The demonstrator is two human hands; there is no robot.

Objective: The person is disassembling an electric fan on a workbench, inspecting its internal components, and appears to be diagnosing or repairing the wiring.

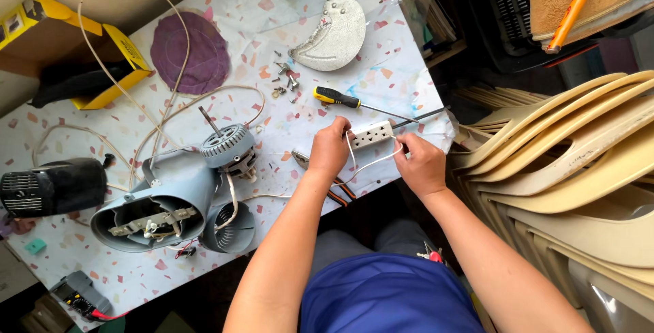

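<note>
Blue shirt fabric fills the bottom of my view, both bare forearms reaching up from it to the speckled terrazzo-pattern tabletop (402, 81). My left hand (330, 150) and right hand (422, 164) are working on the small white rectangular plastic switch block with dark holes (371, 133), which sits near the table's front right edge. Left fingers are closed round its left end, right fingers pinch the thin white wires (371, 162) that loop down from the block between the two hands. Under my left wrist I can just see pliers with orange-striped handles (338, 193), mostly hidden.

Just past the block lies a yellow-and-black handled screwdriver (337, 98), tip pointing right, and beyond that a little scatter of loose metal screws (285, 81). Off to the left there's the grey plastic fan motor housing (160, 203), opened up, with the round ribbed metal motor (228, 145) touching its upper right side. Further back sits a round purple disc (189, 52), a pale grey fan blade (337, 35) and, far left, a yellow cardboard box (122, 53). Cream plastic chairs (572, 169) are stacked right of the table.
</note>
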